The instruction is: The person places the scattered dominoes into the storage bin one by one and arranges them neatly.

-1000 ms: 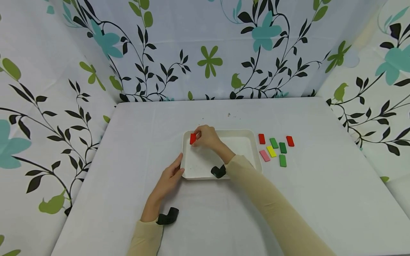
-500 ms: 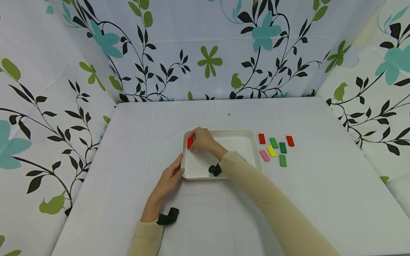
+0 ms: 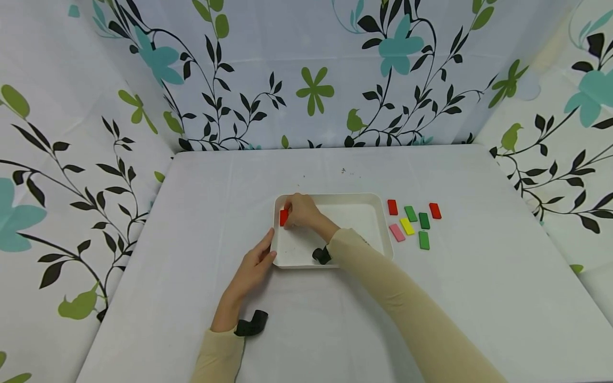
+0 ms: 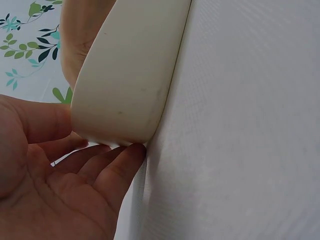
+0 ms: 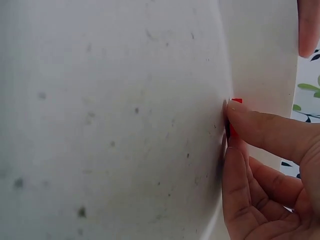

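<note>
The right hand (image 3: pixel 301 211) pinches a red block (image 3: pixel 284 217) inside the white tray (image 3: pixel 356 198). The left hand (image 3: pixel 254 266), fingers relaxed, touches the tray's near corner on the bench (image 3: pixel 201 202).

Seven loose blocks (image 3: pixel 411 222) on white table (image 3: pixel 479 298): red, green, pink, yellow. Floral curtain (image 3: pixel 311 74) behind.

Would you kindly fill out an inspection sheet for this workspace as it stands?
Surface: white table.
Job's things: white tray; red block at its far-left inside corner.
Clutter: seven loose blocks right of the tray, among them a pink block and a yellow block.
Hands: right hand pinches the red block; left hand touches the tray's near-left corner.
Cables: nothing seen.
Surroundings: floral curtain on three sides.
</note>
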`<state>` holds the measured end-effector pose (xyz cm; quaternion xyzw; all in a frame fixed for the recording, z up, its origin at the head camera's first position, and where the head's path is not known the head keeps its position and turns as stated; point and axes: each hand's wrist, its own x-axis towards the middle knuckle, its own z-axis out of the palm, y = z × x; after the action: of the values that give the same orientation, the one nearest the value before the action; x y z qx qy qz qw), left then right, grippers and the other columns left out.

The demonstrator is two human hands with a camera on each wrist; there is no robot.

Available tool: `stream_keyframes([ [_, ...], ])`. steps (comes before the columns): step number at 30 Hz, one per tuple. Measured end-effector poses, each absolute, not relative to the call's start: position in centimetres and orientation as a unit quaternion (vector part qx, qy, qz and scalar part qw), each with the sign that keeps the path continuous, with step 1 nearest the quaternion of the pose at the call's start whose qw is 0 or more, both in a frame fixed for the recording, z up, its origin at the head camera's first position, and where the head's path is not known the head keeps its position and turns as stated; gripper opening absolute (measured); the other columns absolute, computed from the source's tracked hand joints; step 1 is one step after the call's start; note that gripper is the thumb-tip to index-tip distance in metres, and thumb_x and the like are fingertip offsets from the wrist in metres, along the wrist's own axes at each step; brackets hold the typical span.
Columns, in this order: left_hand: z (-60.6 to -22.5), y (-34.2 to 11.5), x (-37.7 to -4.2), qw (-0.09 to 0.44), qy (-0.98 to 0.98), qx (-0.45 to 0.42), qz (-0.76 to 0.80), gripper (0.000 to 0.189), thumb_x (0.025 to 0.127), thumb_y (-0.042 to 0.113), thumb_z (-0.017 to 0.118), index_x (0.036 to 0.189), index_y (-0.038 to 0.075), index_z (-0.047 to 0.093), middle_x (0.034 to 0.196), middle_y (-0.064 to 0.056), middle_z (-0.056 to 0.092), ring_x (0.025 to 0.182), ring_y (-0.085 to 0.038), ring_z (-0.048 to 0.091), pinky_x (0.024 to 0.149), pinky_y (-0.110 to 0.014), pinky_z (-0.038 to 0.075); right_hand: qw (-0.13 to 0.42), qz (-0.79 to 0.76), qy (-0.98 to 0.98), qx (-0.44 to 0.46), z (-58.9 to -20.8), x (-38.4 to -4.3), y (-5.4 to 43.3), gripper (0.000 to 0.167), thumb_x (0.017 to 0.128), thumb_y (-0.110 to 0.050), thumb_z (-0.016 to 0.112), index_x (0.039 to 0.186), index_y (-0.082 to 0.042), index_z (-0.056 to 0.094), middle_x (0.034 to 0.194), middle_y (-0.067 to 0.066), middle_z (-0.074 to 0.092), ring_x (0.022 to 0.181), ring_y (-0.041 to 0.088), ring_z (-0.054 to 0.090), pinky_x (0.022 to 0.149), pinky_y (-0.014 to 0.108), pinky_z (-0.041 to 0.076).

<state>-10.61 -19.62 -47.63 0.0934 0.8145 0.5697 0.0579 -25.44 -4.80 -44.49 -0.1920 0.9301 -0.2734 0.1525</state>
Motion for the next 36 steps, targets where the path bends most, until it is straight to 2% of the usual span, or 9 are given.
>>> stream_keyframes([
  [15, -47.58, -19.59, -10.63, 0.057, 0.811, 0.098, 0.573, 0.059, 0.1, 0.001, 0.048, 0.152, -0.006, 0.021, 0.161, -0.02, 0.019, 0.149, -0.034, 0.019, 0.117, -0.039, 0.023, 0.144, -0.287, 0.925, -0.202, -44.73, -25.32, -4.94, 0.045, 0.07, -0.009, 0.086, 0.109, 0.001, 0.067, 0.081, 0.005, 0.06, 0.072, 0.014, 0.051, 0.058, 0.018, 0.041],
  [26, -47.4, -19.59, -10.54, 0.063, 0.81, 0.098, 0.575, 0.058, 0.102, 0.003, 0.046, 0.153, -0.004, 0.02, 0.161, -0.019, 0.017, 0.149, -0.033, 0.018, 0.117, -0.041, 0.022, 0.162, -0.332, 0.911, -0.184, -45.21, -25.54, -4.51, 0.045, 0.07, -0.008, 0.086, 0.109, -0.001, 0.066, 0.085, 0.005, 0.06, 0.078, 0.016, 0.053, 0.061, 0.019, 0.045],
  [33, -47.5, -19.54, -10.59, 0.065, 0.811, 0.089, 0.574, 0.059, 0.101, 0.002, 0.047, 0.154, -0.002, 0.019, 0.162, -0.016, 0.018, 0.149, -0.03, 0.019, 0.115, -0.026, 0.023, 0.17, -0.359, 0.899, -0.185, -45.36, -25.8, -4.17, 0.045, 0.068, -0.006, 0.087, 0.107, 0.001, 0.066, 0.084, 0.006, 0.061, 0.074, 0.014, 0.053, 0.058, 0.017, 0.044],
  [36, -47.52, -19.51, -10.55, 0.061, 0.81, 0.091, 0.576, 0.059, 0.101, 0.002, 0.047, 0.153, -0.003, 0.02, 0.162, -0.017, 0.019, 0.149, -0.031, 0.019, 0.116, -0.029, 0.023, 0.172, -0.37, 0.894, -0.183, -45.46, -25.83, -4.0, 0.047, 0.067, -0.005, 0.087, 0.109, 0.001, 0.066, 0.084, 0.006, 0.063, 0.072, 0.013, 0.054, 0.058, 0.017, 0.045],
])
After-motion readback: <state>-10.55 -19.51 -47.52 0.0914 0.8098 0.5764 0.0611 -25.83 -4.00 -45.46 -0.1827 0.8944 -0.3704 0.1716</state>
